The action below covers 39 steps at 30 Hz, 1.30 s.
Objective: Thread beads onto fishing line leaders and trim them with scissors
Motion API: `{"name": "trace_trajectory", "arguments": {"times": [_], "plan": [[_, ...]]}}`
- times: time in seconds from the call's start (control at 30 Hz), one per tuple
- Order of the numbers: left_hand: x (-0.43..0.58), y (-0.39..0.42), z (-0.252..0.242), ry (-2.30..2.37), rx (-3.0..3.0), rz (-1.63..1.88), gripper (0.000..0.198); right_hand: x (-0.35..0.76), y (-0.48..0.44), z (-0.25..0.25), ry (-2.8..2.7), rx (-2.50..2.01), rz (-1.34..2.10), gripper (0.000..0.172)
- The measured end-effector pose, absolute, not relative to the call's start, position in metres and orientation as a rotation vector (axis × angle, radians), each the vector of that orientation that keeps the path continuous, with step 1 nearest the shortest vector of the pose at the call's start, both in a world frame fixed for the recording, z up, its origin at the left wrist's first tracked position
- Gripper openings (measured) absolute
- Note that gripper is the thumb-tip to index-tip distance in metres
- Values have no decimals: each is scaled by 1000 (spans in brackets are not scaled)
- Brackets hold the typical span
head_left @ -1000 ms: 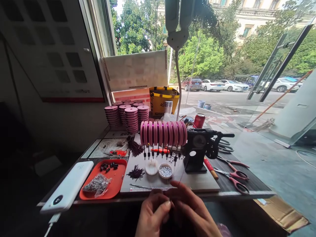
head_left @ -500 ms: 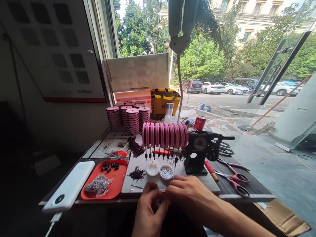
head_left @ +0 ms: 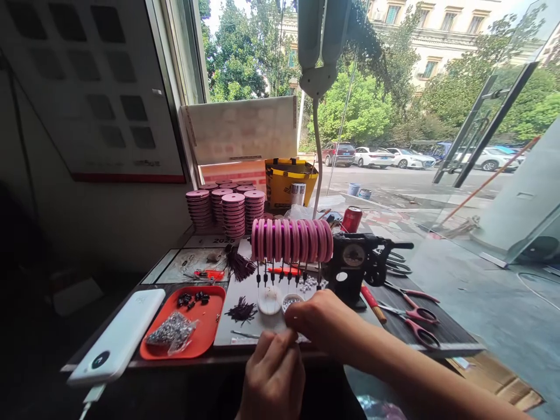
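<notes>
My left hand (head_left: 275, 373) is closed, low in front of the table's near edge, its fingertips pinched together. Just above it to the right, my right hand (head_left: 321, 318) is curled, with its fingertips close to those of the left. Whatever they hold is hidden or too small to name. Beyond the hands sits a small white dish of silvery beads (head_left: 291, 303), partly covered by my right hand. A row of pink spools (head_left: 291, 240) is mounted on a black machine (head_left: 352, 262), with lines carrying small black pieces (head_left: 272, 279) hanging down in front.
On the left are a red tray (head_left: 205, 335) with a bag of metal bits and a white power bank (head_left: 118, 335). Dark short strips (head_left: 242, 310) lie on the white board. Scissors (head_left: 420, 315) lie right; stacked pink spools (head_left: 233, 216) and a red can (head_left: 351, 219) stand behind.
My right hand has risen slightly and curled, now covering part of the bead dish. My left hand has turned and its fingers have closed further. The rightmost hanging line has shifted right.
</notes>
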<state>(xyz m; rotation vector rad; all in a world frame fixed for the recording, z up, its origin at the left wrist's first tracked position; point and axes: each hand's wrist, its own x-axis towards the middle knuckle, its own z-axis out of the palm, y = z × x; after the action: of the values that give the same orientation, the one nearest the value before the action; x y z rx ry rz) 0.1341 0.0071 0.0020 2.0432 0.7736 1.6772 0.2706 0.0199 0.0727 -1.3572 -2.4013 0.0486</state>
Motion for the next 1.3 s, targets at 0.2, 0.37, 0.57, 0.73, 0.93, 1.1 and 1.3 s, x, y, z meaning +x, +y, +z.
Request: {"name": "trace_trajectory", "arguments": {"times": [0.2,0.37,0.57,0.73,0.93,1.1,1.3], "plan": [[132,13,8,896,1519,1336,15,271,15,67,-2334,-1338,-9,21],[129,14,8,769,909,869,14,279,-17,47,-2231,-1169,-157,17],[135,7,2,747,819,818,12,290,-46,12,-1721,-1344,215,16],[136,5,-5,882,1085,1038,19,281,-50,-9,-1239,-1448,300,12],[137,-6,0,988,1528,1290,13,249,-47,-19,-943,-1212,866,31],[137,-5,-2,1005,1599,1268,13,250,-32,-32,-736,-1027,1186,35],[136,6,-14,852,1189,1022,27,249,-31,-29,-381,-753,1505,28]]}}
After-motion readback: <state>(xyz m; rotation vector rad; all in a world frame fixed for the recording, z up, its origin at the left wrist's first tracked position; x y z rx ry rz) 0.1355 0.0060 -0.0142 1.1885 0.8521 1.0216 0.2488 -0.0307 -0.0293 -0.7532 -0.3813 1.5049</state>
